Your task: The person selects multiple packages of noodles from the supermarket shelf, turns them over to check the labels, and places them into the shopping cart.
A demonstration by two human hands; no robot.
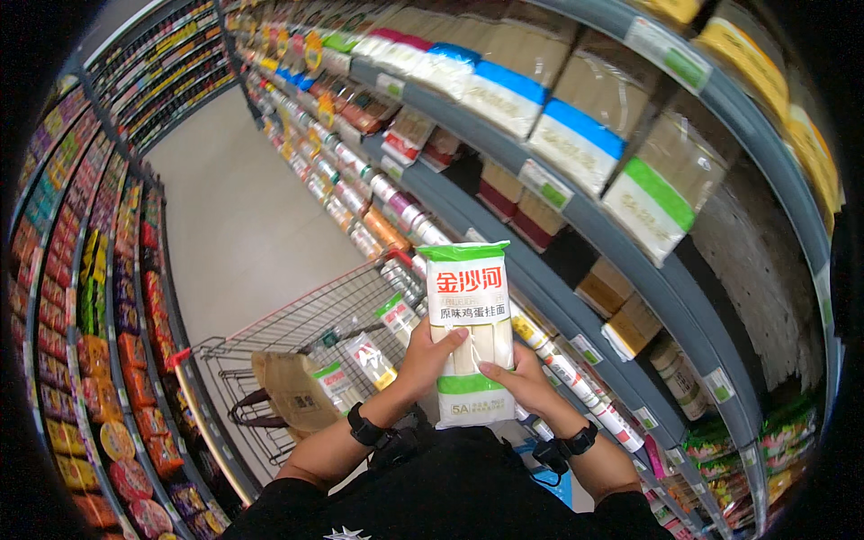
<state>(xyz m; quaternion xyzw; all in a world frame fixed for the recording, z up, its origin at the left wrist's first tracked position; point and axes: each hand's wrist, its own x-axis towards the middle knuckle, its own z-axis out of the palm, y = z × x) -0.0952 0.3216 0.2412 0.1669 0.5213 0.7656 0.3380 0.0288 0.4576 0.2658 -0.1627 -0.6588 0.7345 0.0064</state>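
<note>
Both hands hold one bag of dried noodles (470, 398), upright in front of my chest. The bag is clear and white with green bands at top and bottom, and its front bears red and black writing. My left hand (432, 358) grips its left edge, thumb across the front. On the right edge, lower down, my right hand (525, 379) pinches it the same way. The fingers behind the bag are hidden. Beyond my left forearm stands a wire shopping cart (283, 304) holding several noodle packs (370, 361) and a brown bag (293, 395) with dark handles.
Grey shelving (513, 152) on my right carries rows of noodle packs (580, 142) and, lower down, wrapped noodle rolls (388, 226). Along the left runs a shelf of colourful snack packets (101, 344). Pale floor (236, 196) stretches between them towards a far shelf of bottles (169, 61).
</note>
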